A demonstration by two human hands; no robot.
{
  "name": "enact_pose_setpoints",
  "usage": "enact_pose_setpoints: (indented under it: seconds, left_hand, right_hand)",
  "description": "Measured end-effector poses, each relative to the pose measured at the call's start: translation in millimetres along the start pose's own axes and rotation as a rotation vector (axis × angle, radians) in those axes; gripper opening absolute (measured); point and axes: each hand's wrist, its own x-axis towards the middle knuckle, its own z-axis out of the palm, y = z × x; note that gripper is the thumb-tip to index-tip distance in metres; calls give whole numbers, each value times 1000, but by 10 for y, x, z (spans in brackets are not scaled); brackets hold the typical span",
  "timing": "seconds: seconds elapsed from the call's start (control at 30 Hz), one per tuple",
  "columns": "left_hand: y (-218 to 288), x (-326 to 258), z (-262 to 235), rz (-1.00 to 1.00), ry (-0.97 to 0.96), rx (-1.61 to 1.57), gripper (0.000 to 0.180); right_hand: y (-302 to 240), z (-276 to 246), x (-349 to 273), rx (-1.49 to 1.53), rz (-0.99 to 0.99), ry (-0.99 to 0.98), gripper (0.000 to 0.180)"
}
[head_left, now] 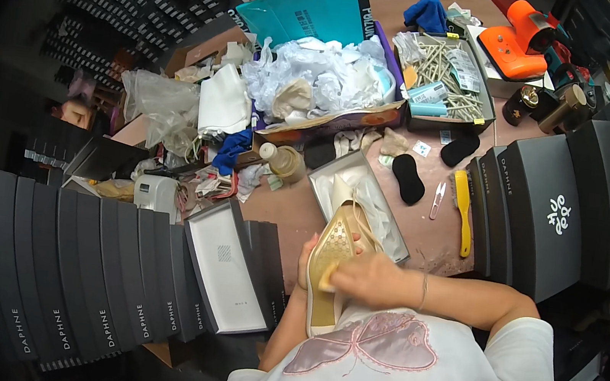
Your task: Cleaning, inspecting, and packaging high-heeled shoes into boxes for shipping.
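A beige shoe is held upright against my body with its sole facing up. My left hand wraps around its left side, the fingers partly hidden behind it. My right hand, slightly blurred, pinches a small yellow piece, sponge-like in look, against the sole. Just beyond the shoe, a grey shoe box contains white tissue paper and a pale pointed shape, perhaps another shoe.
Dark shoe boxes line the left, beside an upturned pale lid; more boxes stand right. Nearby lie a yellow brush, thread snips and black insoles. Behind are a tissue-filled carton and a stick-filled box.
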Motion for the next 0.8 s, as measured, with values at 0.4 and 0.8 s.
enact_pose_setpoints:
  seconds: [0.4,0.8]
  left_hand:
    - [40,-95,-8,32,18,-77,56]
    - [368,407,-685,529,850,1373,65]
  right_hand:
    - [330,69,542,-46,359,112,9]
    - [436,413,-746,479,624,-474,40]
